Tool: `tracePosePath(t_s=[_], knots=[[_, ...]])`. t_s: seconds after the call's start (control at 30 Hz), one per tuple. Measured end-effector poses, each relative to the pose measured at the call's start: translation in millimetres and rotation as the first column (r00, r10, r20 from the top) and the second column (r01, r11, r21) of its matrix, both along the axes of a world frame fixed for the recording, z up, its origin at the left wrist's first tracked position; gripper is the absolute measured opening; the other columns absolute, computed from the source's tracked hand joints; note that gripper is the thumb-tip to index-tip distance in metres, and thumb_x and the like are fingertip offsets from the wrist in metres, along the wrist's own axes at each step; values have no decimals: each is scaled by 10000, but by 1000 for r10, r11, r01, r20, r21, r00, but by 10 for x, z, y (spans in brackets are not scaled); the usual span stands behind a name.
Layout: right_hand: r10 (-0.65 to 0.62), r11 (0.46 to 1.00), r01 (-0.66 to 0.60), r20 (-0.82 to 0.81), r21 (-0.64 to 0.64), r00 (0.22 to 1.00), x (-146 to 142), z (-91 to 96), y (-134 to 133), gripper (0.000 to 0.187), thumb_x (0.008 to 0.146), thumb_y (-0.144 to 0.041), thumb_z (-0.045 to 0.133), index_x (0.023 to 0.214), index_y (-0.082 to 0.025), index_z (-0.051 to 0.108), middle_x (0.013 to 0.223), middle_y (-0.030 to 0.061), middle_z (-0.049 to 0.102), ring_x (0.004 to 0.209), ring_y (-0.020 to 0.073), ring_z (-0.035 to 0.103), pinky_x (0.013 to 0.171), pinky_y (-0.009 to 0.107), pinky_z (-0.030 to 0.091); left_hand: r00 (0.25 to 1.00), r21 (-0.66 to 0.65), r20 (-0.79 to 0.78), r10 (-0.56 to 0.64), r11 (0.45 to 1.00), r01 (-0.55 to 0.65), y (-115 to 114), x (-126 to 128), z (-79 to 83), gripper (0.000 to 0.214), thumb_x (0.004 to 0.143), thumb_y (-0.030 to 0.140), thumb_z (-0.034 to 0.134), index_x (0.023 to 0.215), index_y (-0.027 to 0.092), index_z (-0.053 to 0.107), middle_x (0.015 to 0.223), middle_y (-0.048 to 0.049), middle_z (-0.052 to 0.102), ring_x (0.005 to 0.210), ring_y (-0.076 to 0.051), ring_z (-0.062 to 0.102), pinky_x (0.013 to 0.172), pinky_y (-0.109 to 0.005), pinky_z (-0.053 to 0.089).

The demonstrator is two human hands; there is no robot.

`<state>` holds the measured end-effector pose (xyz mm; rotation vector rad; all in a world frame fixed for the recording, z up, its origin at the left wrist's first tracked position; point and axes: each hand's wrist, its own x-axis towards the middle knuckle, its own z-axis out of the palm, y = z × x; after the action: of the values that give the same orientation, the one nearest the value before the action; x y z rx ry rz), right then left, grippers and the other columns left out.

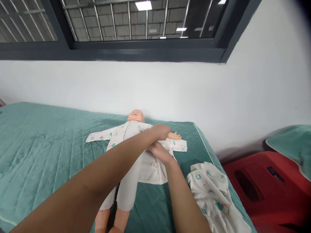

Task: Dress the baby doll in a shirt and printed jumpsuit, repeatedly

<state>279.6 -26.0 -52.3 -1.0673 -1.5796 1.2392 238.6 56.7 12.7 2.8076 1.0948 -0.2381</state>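
Two bare forearms enter from the near side, passing over a baby doll with a white cloth body and pink plastic head and limbs. It lies face up on a quilted teal fabric cover, legs toward the viewer. Near right lies a rumpled white cloth garment with teal print, apart from the doll.

Farther in, the hands meet at the doll's arm on the right side of the view. The left hand appears closed around that arm, with the plastic fingers projecting beyond it. The right hand is just below, against the white printed cloth jacket; its fingertips are concealed, so whether it grips cannot be determined. One jacket sleeve lies outside the held arm. In my judgement, good handling means steadying the limb close to the shoulder, bending it gently, and keeping cloth from snagging on the spread fingers.

Edges: the cover's pale piping marks its right border, with a red plastic item beyond, so clearance there is limited. The wider stretch lies left. At the far side, the head rests close to the white wall, under a dark window frame; movement that way is restricted.
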Motion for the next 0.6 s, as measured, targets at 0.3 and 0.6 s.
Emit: tracePosePath(t_s=[0.3,0.6], knots=[[-126,981,161,282,-106,951,643,266,-85,249,795,-397,629,947,-216,707,1070,48,714,1040,240,639,882,364,484,992,57,128,13,998,-20,84,-193,-49,305,796,209,513,1096,235,561,955,-48,702,794,-221,645,643,-292,413],[-603,735,678,468,11,646,872,-146,187,209,564,-269,713,515,-211,519,553,-11,537,676,185,537,600,273,331,979,163,192,-70,986,38,82,-283,-261,251,796,182,489,1027,233,574,952,-36,692,786,-218,624,643,-303,390]])
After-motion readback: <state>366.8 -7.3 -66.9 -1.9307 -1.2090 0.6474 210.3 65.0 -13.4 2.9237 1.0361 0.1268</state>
